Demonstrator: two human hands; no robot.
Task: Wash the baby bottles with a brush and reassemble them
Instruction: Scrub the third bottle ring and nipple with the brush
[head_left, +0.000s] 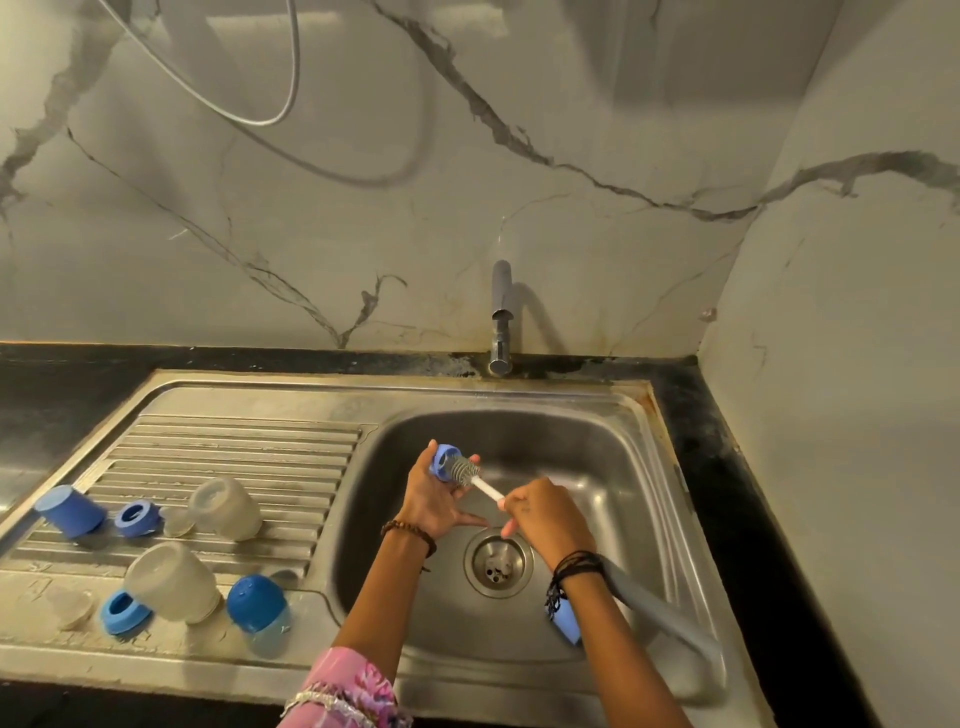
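Note:
Over the sink basin (597, 447), my left hand (436, 501) grips a blue bottle collar ring (443, 461). The grey bristle head of a bottle brush (464, 470) sits inside the ring. My right hand (545, 514) holds the brush by its white handle (488, 489). On the drainboard (234, 447) lie two clear bottle bodies (224, 506) (174, 581), two blue rings (136, 518) (123, 611), a blue cap (70, 511), clear teats (176, 521) (70, 605) and a bottle with a blue dome cap (258, 610).
A steel tap (501, 317) stands behind the basin with no water visible. A drain strainer (497, 565) is at the basin bottom. A blue object (563, 621) lies in the basin under my right wrist. Black counter surrounds the sink; marble walls rise behind and right.

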